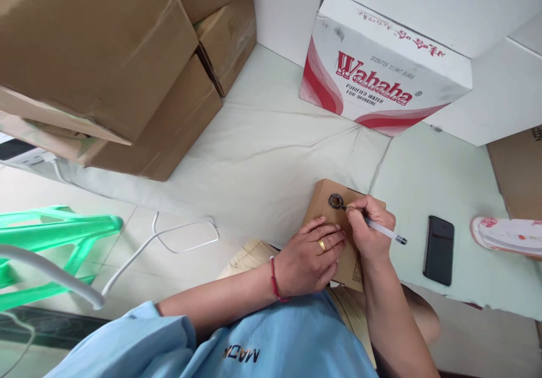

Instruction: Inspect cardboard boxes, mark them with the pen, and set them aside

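Observation:
A small brown cardboard box (318, 201) rests at the table's front edge, against my lap. My left hand (315, 255) lies flat across it, fingers stretched out, with a gold ring and a red wrist cord. In my right hand (372, 228) is a pen (387, 231) with a pale barrel and a dark end, its tip down at the box. By the tip, a dark, thickly drawn ring-shaped mark (336, 201) shows on the cardboard. The lower part of the box is partly covered by my hands and wrist.
A black phone (439, 251) lies on the pale table cover to the right, near a white patterned item (508, 235). A white and red Wahaha water carton (381, 78) stands behind. Large cardboard boxes (97, 44) are stacked at left, above a green stool (59, 242).

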Demonstrator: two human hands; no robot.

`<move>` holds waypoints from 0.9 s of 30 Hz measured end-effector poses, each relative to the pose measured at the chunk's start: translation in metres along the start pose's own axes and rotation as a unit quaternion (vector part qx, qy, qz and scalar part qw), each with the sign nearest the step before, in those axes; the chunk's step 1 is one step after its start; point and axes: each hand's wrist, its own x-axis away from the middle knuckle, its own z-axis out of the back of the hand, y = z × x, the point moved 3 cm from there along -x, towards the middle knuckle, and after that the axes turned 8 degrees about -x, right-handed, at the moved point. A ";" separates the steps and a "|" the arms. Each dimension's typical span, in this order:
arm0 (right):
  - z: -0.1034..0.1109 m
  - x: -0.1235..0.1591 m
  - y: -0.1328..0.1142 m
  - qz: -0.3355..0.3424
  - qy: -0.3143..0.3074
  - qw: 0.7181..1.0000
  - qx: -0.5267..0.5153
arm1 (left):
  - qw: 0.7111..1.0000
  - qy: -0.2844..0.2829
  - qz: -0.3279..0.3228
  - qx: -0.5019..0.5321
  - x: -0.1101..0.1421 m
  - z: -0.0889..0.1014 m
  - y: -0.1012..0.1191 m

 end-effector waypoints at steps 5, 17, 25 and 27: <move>-0.005 -0.001 -0.002 0.006 -0.044 0.999 -0.012 | 1.000 0.011 0.001 0.006 -0.001 0.001 0.000; -0.006 -0.003 -0.004 0.011 -0.076 0.997 -0.001 | 1.000 -0.020 0.000 0.003 0.003 -0.003 -0.001; -0.004 -0.001 -0.004 0.001 -0.010 1.000 -0.009 | 1.000 -0.003 0.000 0.005 0.002 -0.001 0.000; -0.005 0.000 -0.003 -0.010 -0.019 1.000 -0.015 | 1.000 -0.018 0.002 0.003 0.002 -0.002 0.000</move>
